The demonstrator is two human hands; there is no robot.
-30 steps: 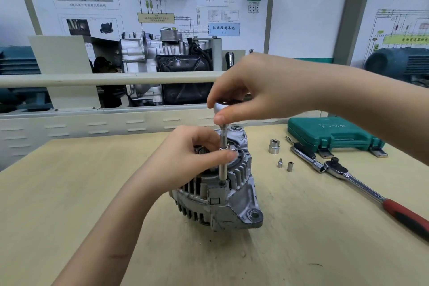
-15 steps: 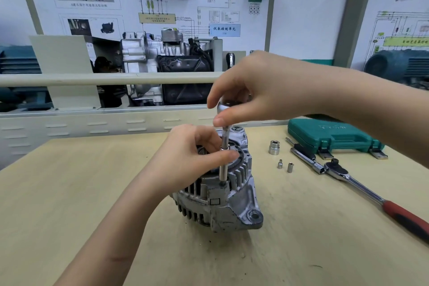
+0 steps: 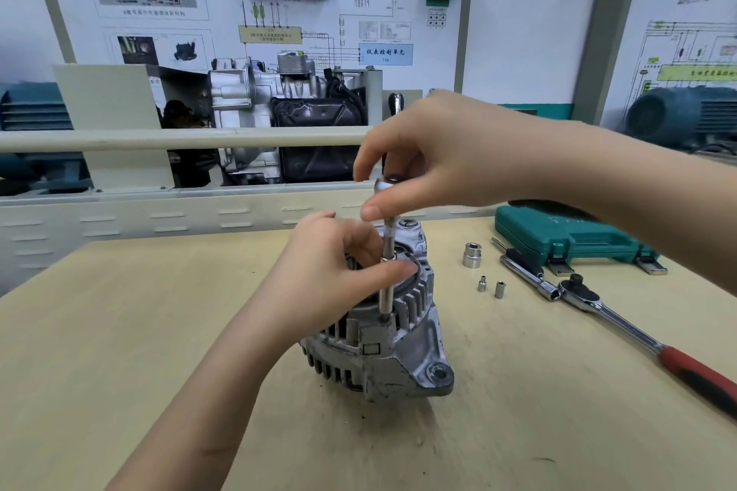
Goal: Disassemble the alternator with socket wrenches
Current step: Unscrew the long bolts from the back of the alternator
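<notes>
Alternator [image 3: 383,335] stood mid-table, pulley end down. Judged heavy, rigid cast metal, stable; best held by finned body. Left hand [image 3: 335,275] pinched extension bar [image 3: 386,271] mid-shaft, steadying it. Right hand [image 3: 430,163] gripped bar's top knob with fingertips. Right of alternator: loose sockets [image 3: 471,254], ratchet wrench [image 3: 622,315], green tool case [image 3: 566,239]. Nothing blocked the work.

Grey finned alternator [image 3: 393,347] on table, slim socket driver [image 3: 387,271] upright in it
</notes>
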